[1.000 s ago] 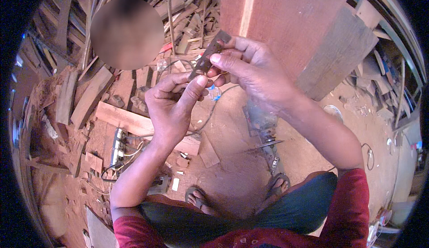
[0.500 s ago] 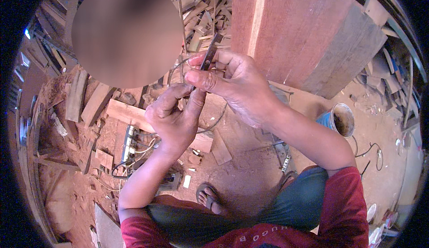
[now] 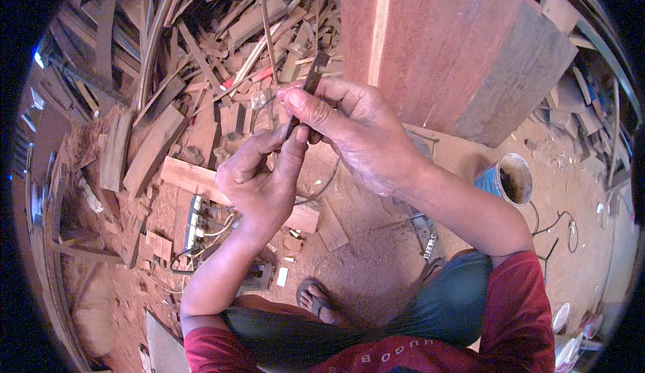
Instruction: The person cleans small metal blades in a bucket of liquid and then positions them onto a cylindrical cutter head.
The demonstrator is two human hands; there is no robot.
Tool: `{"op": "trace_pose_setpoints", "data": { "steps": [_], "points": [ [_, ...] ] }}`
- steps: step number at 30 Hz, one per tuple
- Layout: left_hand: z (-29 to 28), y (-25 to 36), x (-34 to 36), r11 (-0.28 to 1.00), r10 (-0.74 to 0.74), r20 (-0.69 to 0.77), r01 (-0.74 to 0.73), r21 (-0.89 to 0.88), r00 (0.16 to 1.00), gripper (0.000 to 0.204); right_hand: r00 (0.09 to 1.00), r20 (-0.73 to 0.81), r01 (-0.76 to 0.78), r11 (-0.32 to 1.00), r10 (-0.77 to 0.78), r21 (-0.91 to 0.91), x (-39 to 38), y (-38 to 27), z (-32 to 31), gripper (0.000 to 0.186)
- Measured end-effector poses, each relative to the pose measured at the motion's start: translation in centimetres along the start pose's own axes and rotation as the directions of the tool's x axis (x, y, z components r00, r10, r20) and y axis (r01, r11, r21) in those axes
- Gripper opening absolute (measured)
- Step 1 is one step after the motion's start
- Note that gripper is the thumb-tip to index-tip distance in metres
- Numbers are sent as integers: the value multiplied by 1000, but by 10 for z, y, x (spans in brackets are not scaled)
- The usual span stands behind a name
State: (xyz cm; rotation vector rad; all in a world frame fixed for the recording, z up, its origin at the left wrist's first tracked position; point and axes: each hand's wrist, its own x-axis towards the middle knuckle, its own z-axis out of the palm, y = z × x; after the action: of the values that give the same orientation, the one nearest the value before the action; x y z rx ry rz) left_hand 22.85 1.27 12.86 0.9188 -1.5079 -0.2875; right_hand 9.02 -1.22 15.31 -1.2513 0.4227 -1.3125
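Note:
Between my hands I hold up a dark, narrow flat strip (image 3: 313, 76), tilted with its upper end pointing away and slightly right. It looks like metal, with a small notch or hole near that far end. My left hand (image 3: 259, 171) pinches the lower end between thumb and fingers. Higher up, my right hand (image 3: 366, 128) grips the strip, its thumb laid across the near face and fingers behind. The fingers hide the middle of the strip and its lower tip.
Wood offcuts (image 3: 262, 24) lie heaped at the far side. Large reddish boards (image 3: 430, 44) stand at far right. A blue bucket (image 3: 497, 179) sits on the dusty floor. A power strip (image 3: 195, 217) with cables lies left, near small wood pieces. My sandalled foot (image 3: 314, 299) is below.
My right thumb has shifted slightly up along the strip and lies straighter over it. A blurred round patch at the upper left is gone, and the wood heap shows there.

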Motion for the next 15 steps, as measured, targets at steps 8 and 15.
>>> {"op": "trace_pose_setpoints", "data": {
  "steps": [8, 15],
  "points": [
    [3, 1, 1, 1000, 21, -8, -21, -11, 1000, 10, 994, 14, -108, 990, 107, 96, -3, -11, -1, 35],
    [4, -1, -2, 999, 42, -22, -41, 24, 999, 11, 995, -66, -82, 994, 78, -68, -5, -19, -2, 38]
  ]
}}
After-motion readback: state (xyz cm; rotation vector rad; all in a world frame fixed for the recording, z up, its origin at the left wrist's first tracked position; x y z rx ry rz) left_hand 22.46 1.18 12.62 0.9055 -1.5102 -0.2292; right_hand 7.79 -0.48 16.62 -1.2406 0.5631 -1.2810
